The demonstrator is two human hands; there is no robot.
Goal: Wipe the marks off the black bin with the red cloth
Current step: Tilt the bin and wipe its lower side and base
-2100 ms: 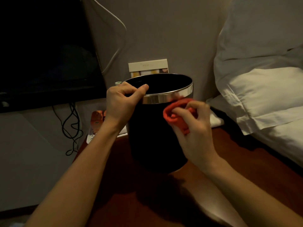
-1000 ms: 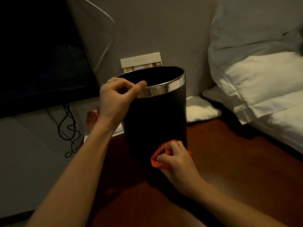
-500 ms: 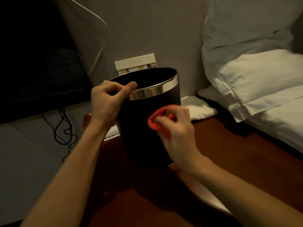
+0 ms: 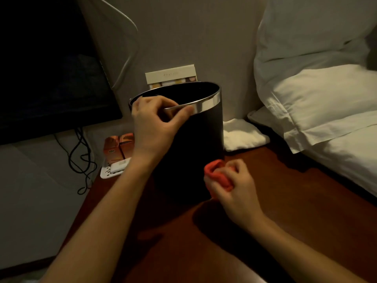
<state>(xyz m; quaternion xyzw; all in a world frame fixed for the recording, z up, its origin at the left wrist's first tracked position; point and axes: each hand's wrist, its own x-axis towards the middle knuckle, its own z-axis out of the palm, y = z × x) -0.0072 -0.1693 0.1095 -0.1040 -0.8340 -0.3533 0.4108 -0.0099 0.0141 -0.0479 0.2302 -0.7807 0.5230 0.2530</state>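
Observation:
The black bin (image 4: 197, 144) with a shiny metal rim stands upright on a dark red-brown table (image 4: 285, 201). My left hand (image 4: 155, 127) grips the rim on the near left side, thumb outside and fingers curled over the edge. My right hand (image 4: 234, 188) holds the bunched red cloth (image 4: 218, 174) low against the bin's near right wall, close to the base. No marks can be made out on the bin in this dim light.
A white folded cloth (image 4: 242, 135) lies right of the bin, with white pillows (image 4: 318, 103) beyond. A dark monitor (image 4: 51, 78) with hanging cables stands at left. Behind the bin leans a card (image 4: 171, 76); orange boxes (image 4: 118, 146) sit at its left.
My right hand has swept the red cloth down the bin's side from mid-height to near the base. My left hand has kept its grip on the rim.

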